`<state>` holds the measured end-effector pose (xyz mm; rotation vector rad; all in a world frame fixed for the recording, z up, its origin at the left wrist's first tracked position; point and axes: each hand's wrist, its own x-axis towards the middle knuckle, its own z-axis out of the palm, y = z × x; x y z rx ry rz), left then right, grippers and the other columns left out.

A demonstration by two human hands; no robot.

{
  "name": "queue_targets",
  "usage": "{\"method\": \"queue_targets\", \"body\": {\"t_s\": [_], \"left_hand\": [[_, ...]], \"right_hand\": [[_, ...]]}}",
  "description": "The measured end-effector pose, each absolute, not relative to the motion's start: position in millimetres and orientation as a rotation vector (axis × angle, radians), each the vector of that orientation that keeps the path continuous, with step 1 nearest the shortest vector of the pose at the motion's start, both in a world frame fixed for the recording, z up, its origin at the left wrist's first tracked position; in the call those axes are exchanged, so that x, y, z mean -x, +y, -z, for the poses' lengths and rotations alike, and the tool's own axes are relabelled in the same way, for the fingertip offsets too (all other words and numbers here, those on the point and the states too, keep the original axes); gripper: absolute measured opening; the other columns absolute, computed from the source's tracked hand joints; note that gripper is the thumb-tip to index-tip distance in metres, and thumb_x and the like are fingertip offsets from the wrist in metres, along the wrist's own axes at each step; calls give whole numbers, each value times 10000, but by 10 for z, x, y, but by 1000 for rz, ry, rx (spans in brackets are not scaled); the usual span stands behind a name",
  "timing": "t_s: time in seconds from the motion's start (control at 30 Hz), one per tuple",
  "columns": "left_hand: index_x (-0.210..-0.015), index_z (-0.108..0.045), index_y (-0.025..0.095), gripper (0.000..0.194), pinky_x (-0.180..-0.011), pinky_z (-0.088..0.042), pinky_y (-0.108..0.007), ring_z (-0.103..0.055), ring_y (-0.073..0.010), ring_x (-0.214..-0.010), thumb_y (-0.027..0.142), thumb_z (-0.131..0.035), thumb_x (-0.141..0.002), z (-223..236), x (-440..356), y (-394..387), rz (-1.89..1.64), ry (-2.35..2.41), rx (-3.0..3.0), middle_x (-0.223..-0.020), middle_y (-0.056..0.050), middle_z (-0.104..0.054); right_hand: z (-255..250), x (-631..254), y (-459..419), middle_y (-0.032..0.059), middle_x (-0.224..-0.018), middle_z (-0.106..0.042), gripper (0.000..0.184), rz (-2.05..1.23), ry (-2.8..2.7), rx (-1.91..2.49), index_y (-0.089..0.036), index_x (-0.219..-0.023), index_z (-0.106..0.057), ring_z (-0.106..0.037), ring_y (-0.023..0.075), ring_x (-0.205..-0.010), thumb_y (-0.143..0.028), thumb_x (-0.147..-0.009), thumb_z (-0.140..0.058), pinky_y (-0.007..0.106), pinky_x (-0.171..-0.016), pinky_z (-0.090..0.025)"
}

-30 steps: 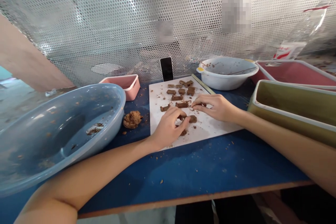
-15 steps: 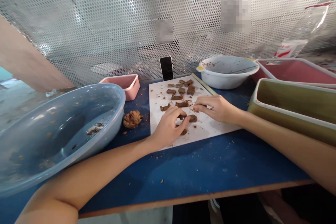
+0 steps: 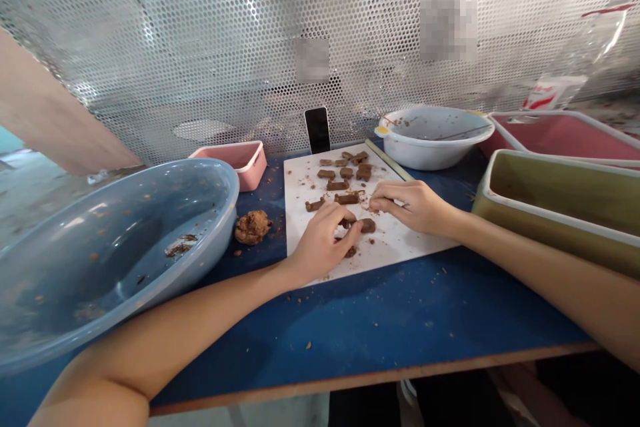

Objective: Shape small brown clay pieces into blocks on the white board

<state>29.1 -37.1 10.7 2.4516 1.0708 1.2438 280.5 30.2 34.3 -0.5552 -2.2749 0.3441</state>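
On a white board point(image 3: 400, 237) lie several small brown clay pieces, some bone-shaped, with crumbs around them. My left hand point(image 3: 325, 240) rests at the board's front and its fingers curl round one brown clay piece point(image 3: 368, 225), whose right end shows past the fingertips. My right hand point(image 3: 413, 203) hovers just to the right with thumb and fingers pinched together; whatever is between them is too small to make out. Beyond the hands sits a bone-shaped clay piece point(image 3: 347, 198). A rough brown clay lump point(image 3: 253, 227) stands on the blue table, left of the board.
A large blue basin point(image 3: 220, 233) fills the left side, with a small pink box point(image 3: 253, 170) behind it. A phone point(image 3: 317, 131) leans at the back. At right are a white basin point(image 3: 425, 155), a green bin point(image 3: 555, 220), a pink bin point(image 3: 575, 133) and a plastic bottle point(image 3: 575, 63).
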Motion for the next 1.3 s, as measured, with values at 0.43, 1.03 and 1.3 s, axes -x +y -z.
{"method": "queue_targets", "body": {"t_s": [0.43, 1.03, 1.3], "left_hand": [[-1054, -704, 215, 133, -922, -563, -390, -660, -237, -993, 341, -700, -1097, -162, -298, -419, -1000, 753, -2571, -1002, -73, -725], [-1143, -759, 221, 145, -998, -551, -433, -663, -235, -1007, 346, -691, -1113, -113, -294, -368, -1150, 857, -2552, -1031, -70, -714], [-1126, -782, 214, 237, -846, -565, -370, -669, -220, -941, 390, -624, -1140, -137, -276, -314, -1304, 1000, -2306, -985, -73, -721]], "right_hand": [[-360, -2799, 267, 27, -952, -809, 177, -351, -2243, 542, -247, -1012, -759, -742, 180, -818, -350, -1103, -648, 319, -781, -590], [-342, -2794, 206, 36, -1047, -828, 277, -395, -2160, 539, -305, -1330, -803, -787, 210, -900, -367, -1070, -729, 377, -891, -659], [-279, -2829, 167, 41, -1124, -841, 352, -354, -2132, 596, -299, -1271, -759, -835, 228, -919, -523, -1004, -805, 365, -920, -692]]}}
